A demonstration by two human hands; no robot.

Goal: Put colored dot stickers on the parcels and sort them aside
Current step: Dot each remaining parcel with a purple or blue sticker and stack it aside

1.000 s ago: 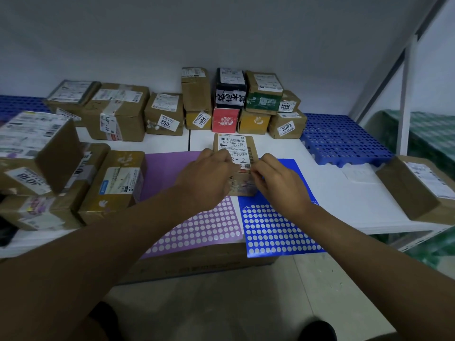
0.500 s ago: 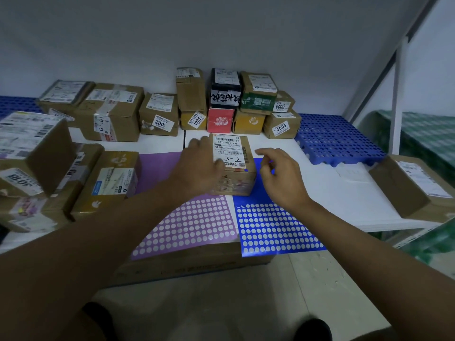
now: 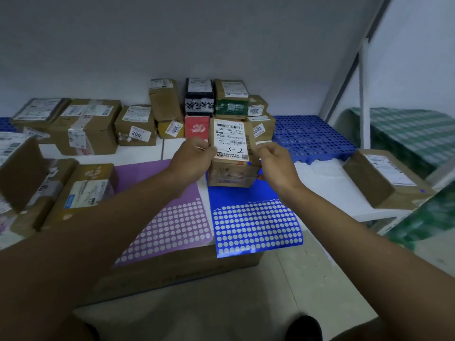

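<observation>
1. Since the earlier frames we have lifted the parcel [image 3: 232, 153] off the sheets; our right hand [image 3: 277, 166], which had let go of it half a second ago, is back on its side.
2. At 6 o'clock from the parcel a big carton [image 3: 172, 271] carries the two sticker sheets: the purple sheet [image 3: 170, 217] towards 7 o'clock, the blue sheet [image 3: 253, 225] just beside it towards 5 o'clock.
3. Other boxes are stacked against the wall at 12 o'clock, more sit at 9 o'clock, and one box [image 3: 384, 178] lies alone at 3 o'clock on the white table [image 3: 327, 188].
4. We hold the parcel near the middle of the view, above the far end of the blue sheet, its white label [image 3: 230, 140] marked "3-2" facing us. A blue dot seems to sit on its right edge, though blur leaves us unsure.
5. We judge it a stiff cardboard box, light enough for fingertips, with taped faces that may be a little slick; the two opposite side walls look like the best hold.
6. Our left hand [image 3: 193, 158] grips the left side, fingers curled round the edge at 9 o'clock.
7. Our right hand grips the right side at 3 o'clock, fingers bent onto the wall, thumb low.
8. Both forearms reach forward, wrists about level.
</observation>
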